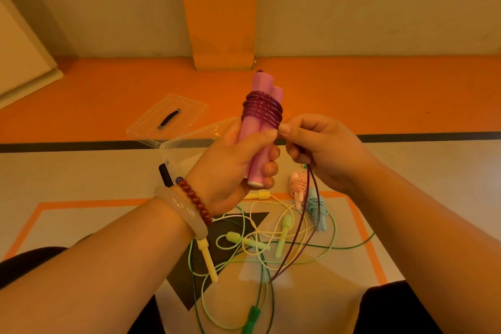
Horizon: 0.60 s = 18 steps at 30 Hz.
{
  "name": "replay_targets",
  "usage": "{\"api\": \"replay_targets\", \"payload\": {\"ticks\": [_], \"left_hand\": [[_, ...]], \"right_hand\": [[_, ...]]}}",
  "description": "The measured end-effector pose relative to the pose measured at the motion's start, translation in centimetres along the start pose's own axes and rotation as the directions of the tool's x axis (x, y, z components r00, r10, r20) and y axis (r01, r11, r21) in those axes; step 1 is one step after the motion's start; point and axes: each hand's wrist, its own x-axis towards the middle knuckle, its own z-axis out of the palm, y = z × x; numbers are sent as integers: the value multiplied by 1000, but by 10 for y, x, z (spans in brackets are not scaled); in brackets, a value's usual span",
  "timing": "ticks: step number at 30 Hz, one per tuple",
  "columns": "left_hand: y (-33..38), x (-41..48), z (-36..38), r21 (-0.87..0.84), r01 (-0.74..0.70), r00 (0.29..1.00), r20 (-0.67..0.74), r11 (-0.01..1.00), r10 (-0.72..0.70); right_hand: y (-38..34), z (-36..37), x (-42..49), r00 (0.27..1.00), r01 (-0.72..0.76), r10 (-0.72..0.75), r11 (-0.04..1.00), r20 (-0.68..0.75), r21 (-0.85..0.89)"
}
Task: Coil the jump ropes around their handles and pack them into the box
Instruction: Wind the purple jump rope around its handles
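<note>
My left hand [238,160] grips two pink handles [257,127] held upright side by side. A purple rope [262,109] is wound in several turns around their upper part. My right hand [322,152] pinches the loose purple rope right beside the coil, and the rest of it hangs down as a doubled strand [298,241] to the floor. The clear plastic box [173,152] stands behind my left hand, partly hidden by it.
The box's clear lid [168,116] with a black handle lies on the orange floor behind it. On the floor below lie tangled yellow and green ropes [260,247], a coiled pale pink rope [298,187], a coiled light blue rope [317,209] and a green handle [250,320].
</note>
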Motion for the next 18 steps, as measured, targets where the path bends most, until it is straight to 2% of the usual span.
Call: {"api": "replay_targets", "payload": {"ticks": [5, 10, 14, 16, 18], "left_hand": [[-3, 4, 3, -24, 62, 993, -95, 998, -64], [0, 4, 1, -92, 169, 986, 17, 981, -168], [3, 3, 0, -104, 225, 974, 50, 969, -220], [4, 3, 0, -72, 210, 977, 37, 975, -208], [5, 3, -1, 50, 178, 983, -63, 983, -175]], "right_hand": [[3, -1, 3, 997, -68, 68, 998, -29, -10], [2, -2, -1, 998, 6, -6, 1000, 61, 5], [0, -2, -4, 999, 38, -37, 999, 24, -25], [-2, -1, -4, 999, 39, -39, 999, 6, -33], [-3, 2, -4, 999, 40, -41, 997, -21, -68]]}}
